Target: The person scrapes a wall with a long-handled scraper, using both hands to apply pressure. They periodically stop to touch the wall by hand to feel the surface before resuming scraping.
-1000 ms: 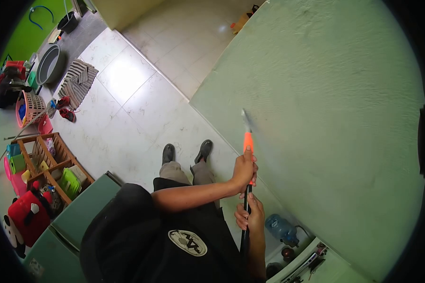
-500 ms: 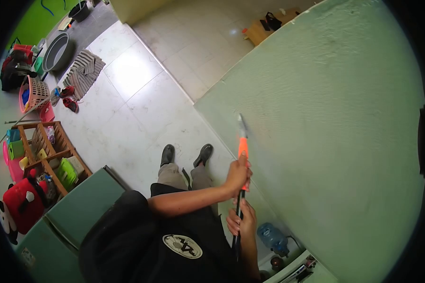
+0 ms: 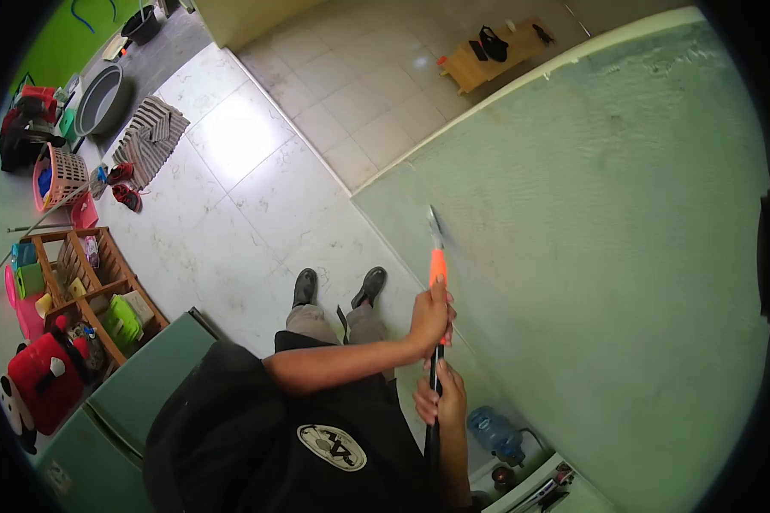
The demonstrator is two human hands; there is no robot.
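Observation:
Both of my hands grip a long-handled scraper, which has a narrow metal blade (image 3: 435,227), an orange neck (image 3: 438,266) and a black pole (image 3: 434,436). My left hand (image 3: 432,321) is wrapped round the orange part, its thumb lying along it. Lower down, my right hand (image 3: 441,398) closes round the black pole. The blade points away from me and overlaps the pale green wall (image 3: 590,256) on my right. Rippled marks run over the wall's upper part.
My boots (image 3: 370,285) stand on white floor tiles (image 3: 248,214) beside the wall. A blue water jug (image 3: 494,433) is at lower right. On the left are a green refrigerator (image 3: 150,376), a wooden rack (image 3: 103,286), a laundry basket (image 3: 62,177) and a striped mat (image 3: 152,137). A wooden bench (image 3: 522,47) lies beyond.
The view has tilted, so more of the bench and the floor beyond the wall shows. The blade has shifted slightly left and turned a little. Both hands keep their hold on the scraper.

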